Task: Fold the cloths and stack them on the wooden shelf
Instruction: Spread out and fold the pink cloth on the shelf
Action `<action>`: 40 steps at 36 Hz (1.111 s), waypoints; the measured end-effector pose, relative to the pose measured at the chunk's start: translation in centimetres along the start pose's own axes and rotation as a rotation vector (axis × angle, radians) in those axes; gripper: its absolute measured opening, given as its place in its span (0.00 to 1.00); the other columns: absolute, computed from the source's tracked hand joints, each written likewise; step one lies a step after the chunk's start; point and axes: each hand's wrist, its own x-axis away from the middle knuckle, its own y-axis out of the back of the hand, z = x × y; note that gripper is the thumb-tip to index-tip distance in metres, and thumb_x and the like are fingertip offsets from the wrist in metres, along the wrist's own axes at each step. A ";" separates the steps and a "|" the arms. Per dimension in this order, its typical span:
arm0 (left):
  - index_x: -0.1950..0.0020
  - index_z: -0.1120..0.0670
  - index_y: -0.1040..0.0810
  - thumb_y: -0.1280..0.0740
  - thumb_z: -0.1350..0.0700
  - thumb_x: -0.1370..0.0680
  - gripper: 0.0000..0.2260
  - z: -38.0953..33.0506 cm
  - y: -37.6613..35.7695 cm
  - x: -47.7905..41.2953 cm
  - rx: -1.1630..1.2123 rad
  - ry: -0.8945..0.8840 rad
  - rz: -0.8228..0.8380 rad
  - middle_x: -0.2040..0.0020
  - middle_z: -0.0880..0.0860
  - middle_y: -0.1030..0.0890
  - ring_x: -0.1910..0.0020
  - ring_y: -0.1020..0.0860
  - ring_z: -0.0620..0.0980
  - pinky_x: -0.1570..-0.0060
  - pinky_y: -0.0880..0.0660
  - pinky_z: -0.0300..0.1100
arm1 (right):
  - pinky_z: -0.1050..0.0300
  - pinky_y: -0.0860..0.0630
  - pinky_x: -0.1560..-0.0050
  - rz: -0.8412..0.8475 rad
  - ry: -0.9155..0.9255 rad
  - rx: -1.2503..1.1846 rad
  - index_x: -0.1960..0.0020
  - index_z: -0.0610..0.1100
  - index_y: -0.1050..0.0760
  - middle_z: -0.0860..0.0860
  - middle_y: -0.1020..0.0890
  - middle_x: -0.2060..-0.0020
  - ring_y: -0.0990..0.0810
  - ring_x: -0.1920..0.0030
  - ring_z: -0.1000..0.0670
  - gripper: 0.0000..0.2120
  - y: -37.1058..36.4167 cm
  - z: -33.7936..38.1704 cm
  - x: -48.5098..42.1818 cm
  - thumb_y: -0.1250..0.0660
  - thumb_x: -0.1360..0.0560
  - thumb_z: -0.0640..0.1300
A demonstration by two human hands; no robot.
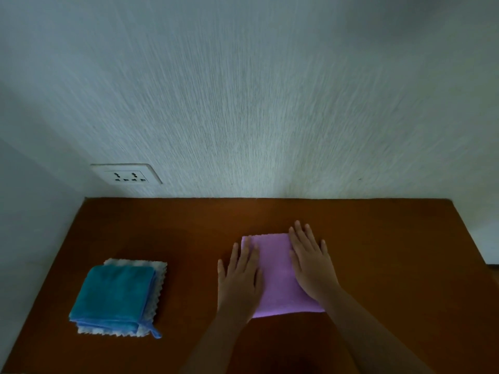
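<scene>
A folded purple cloth [276, 271] lies flat on the brown wooden shelf [189, 233], right of centre. My left hand [240, 276] rests flat on its left edge, fingers spread. My right hand [310, 263] presses flat on its right side, fingers apart and pointing toward the wall. Neither hand grips the cloth. To the left sits a stack: a folded teal cloth [116, 295] on top of a folded white cloth [158, 282] with zigzag edges. A small blue loop hangs from the teal cloth's near corner.
A textured white wall [270, 117] rises straight behind the shelf. A white power socket [127, 175] is set in the wall at the back left. A side wall borders the shelf on the left. The shelf's right edge runs diagonally at far right.
</scene>
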 end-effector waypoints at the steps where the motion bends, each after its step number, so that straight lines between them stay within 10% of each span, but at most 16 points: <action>1: 0.26 0.51 0.39 0.52 0.46 0.19 0.22 0.2 0.4 -0.1 0.059 0.024 -0.009 0.25 0.50 0.41 0.29 0.34 0.52 0.35 0.35 0.52 | 0.49 0.53 0.28 -0.013 -0.025 -0.079 0.24 0.45 0.50 0.50 0.52 0.24 0.57 0.25 0.50 0.29 0.5 0.1 0.1 0.63 0.21 0.55; 7: 0.26 0.55 0.39 0.33 0.55 0.23 0.28 -0.3 4.1 -3.2 0.691 0.365 -0.001 0.31 0.54 0.30 0.35 0.30 0.52 0.38 0.31 0.44 | 0.59 0.35 0.35 -0.140 -0.143 -0.298 0.30 0.44 0.36 0.47 0.33 0.33 0.35 0.32 0.49 0.24 3.3 0.9 -0.8 0.35 0.24 0.48; 22: 0.39 0.60 0.25 0.31 0.64 0.28 0.17 -1.7 7.2 -6.9 0.346 0.221 0.456 0.43 0.56 0.23 0.46 0.24 0.52 0.46 0.25 0.42 | 0.48 0.34 0.35 0.487 -0.178 0.139 0.38 0.43 0.31 0.43 0.34 0.37 0.36 0.34 0.42 0.22 7.3 1.6 -3.6 0.30 0.29 0.45; 29: 0.49 0.56 0.29 0.32 0.64 0.27 0.11 -2.3 7.3 -6.1 0.351 0.176 0.394 0.50 0.53 0.27 0.54 0.28 0.48 0.58 0.28 0.37 | 0.65 0.33 0.66 0.529 -0.172 -0.101 0.44 0.43 0.32 0.51 0.31 0.60 0.30 0.62 0.55 0.15 8.3 1.3 -3.0 0.32 0.29 0.38; 34: 0.36 0.58 0.30 0.32 0.61 0.26 0.19 -2.5 10.8 -6.1 0.500 0.105 0.151 0.45 0.54 0.25 0.49 0.25 0.50 0.55 0.28 0.37 | 0.61 0.34 0.64 0.261 -0.065 -0.143 0.43 0.43 0.30 0.48 0.25 0.55 0.27 0.57 0.49 0.14 12.3 1.8 -3.4 0.36 0.28 0.37; 40: 0.49 0.56 0.22 0.32 0.61 0.28 0.09 -3.6 16.1 -5.4 0.384 -0.092 -0.283 0.55 0.50 0.27 0.56 0.27 0.48 0.55 0.28 0.40 | 0.64 0.31 0.59 -0.220 0.108 -0.108 0.48 0.43 0.28 0.50 0.26 0.54 0.27 0.55 0.52 0.10 16.8 2.9 -1.7 0.33 0.29 0.37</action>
